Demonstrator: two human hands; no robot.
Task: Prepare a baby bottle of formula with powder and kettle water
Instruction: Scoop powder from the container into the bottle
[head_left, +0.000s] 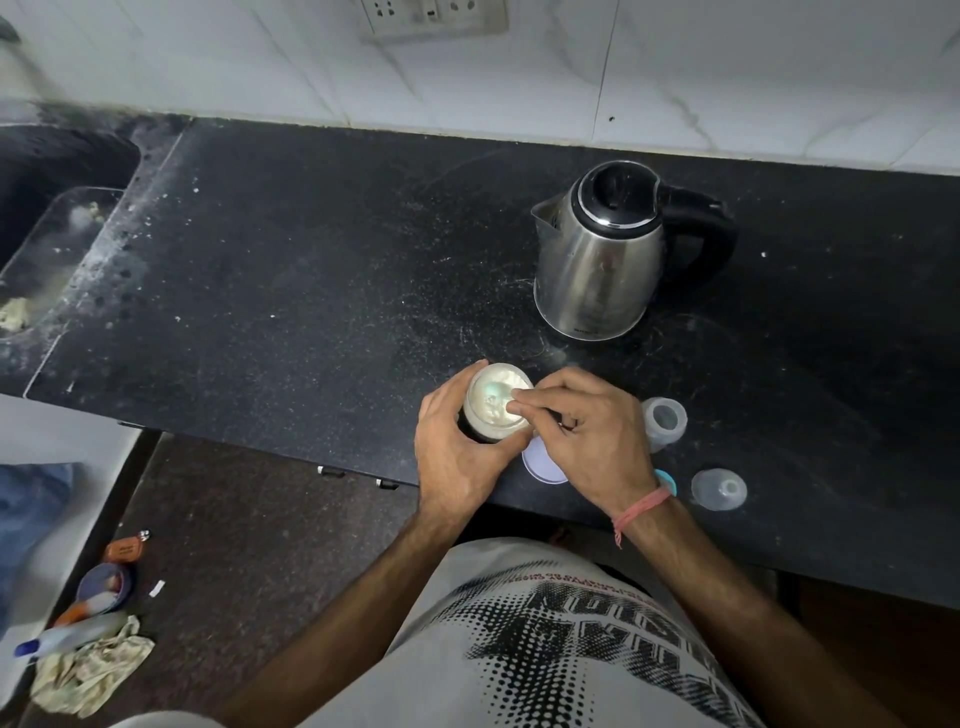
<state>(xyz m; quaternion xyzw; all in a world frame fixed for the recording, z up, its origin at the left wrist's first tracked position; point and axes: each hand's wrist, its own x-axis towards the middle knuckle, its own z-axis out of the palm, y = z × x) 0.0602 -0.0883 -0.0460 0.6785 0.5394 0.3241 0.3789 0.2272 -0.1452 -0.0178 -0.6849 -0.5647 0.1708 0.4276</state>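
An open tin of pale formula powder (493, 397) stands near the front edge of the black counter (311, 270). My left hand (457, 447) wraps around the tin's side. My right hand (587, 431) pinches a teal scoop (492, 388) whose bowl sits in the powder. The tin's white lid (540, 462) lies flat beside it, partly under my right hand. Right of my hand stands the clear, open baby bottle (665, 421). Its clear cap (719, 488) rests further right, and a teal ring (667, 480) peeks out behind my wrist. A steel kettle (602, 260) with a black lid stands behind.
A dark sink (47, 218) holding a glass tray lies at the far left. Wall sockets (431, 15) are on the tiled wall above. On the floor at lower left lie a crumpled cloth (88, 670), a bottle and small items.
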